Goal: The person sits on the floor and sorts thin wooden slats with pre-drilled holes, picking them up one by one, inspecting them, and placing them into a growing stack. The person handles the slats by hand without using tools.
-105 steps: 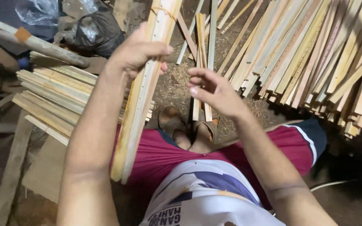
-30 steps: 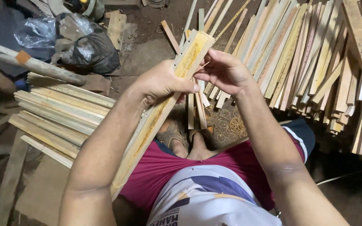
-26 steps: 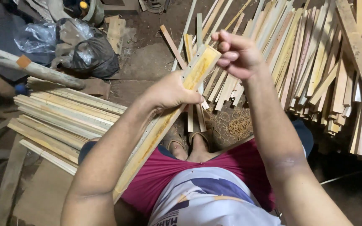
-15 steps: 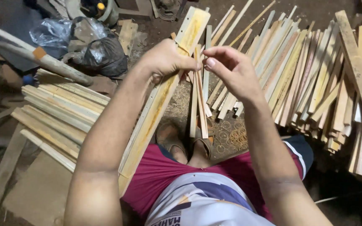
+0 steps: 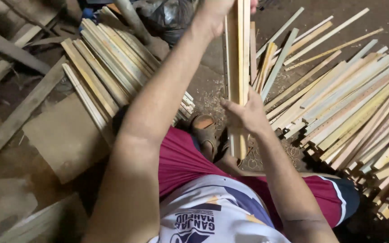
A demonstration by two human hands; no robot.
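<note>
You are holding a bundle of long, pale yellow wooden slats [image 5: 238, 72] upright in front of you, its lower end hanging above your sandalled feet [image 5: 205, 135]. Your left hand [image 5: 217, 11] is gripping the bundle near its top, at the upper edge of the view; the fingers are mostly out of frame, so how tightly they are closing cannot be told. Your right hand [image 5: 246, 118] is clasping the bundle lower down, fingers curled around its right side and thumb stretching across the front. Half a second ago the bundle was leaning to the left with both hands close together near its top; now it is standing nearly vertical and your right hand is sitting much lower. A heap of loose light wooden strips [image 5: 352, 108] is lying to your right, and a neater stack of pale wooden slats [image 5: 109, 67] is lying to your left.
</note>
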